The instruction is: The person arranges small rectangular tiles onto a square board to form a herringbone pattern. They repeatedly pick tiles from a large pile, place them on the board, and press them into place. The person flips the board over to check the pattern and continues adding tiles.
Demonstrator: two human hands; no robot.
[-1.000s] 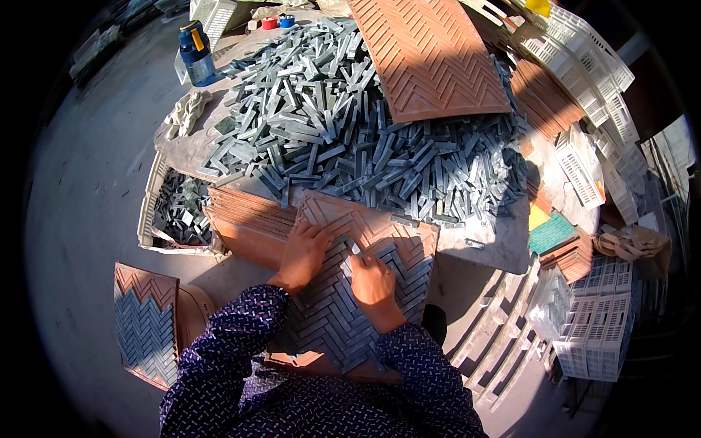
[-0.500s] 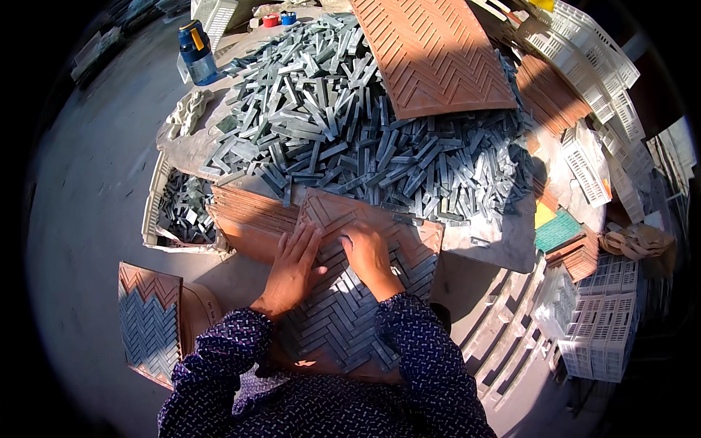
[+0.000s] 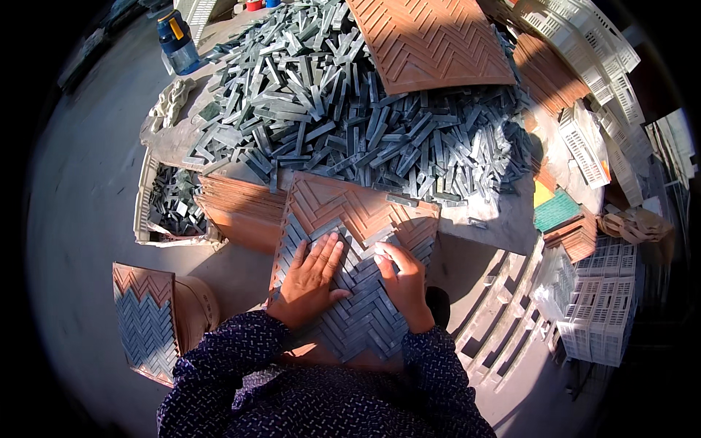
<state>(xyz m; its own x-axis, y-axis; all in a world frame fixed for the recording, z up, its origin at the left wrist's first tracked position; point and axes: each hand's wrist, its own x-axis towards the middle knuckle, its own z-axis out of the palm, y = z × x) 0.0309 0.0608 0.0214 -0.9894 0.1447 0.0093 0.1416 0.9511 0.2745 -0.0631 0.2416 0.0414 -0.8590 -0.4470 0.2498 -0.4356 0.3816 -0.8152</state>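
Note:
A brown herringbone tray stands in front of me, its lower grooves filled with grey stone strips and its upper grooves bare. Flat on the laid strips rests my left hand, fingers stretched out and thumb apart. My right hand is to its right, its fingertips pinched at the end of a pale stone strip near the border of the filled grooves. Beyond the tray a big heap of loose stone strips covers the table.
Another brown tray lies on the heap. Stacked trays and a white crate of strips stand left. A partly filled tray is at lower left. White crates and a pallet are right; a blue bottle stands far left.
My right hand has moved down and right from the bare grooves, and now pinches a strip. My left hand has shifted slightly right, still flat. The surroundings sit higher in view.

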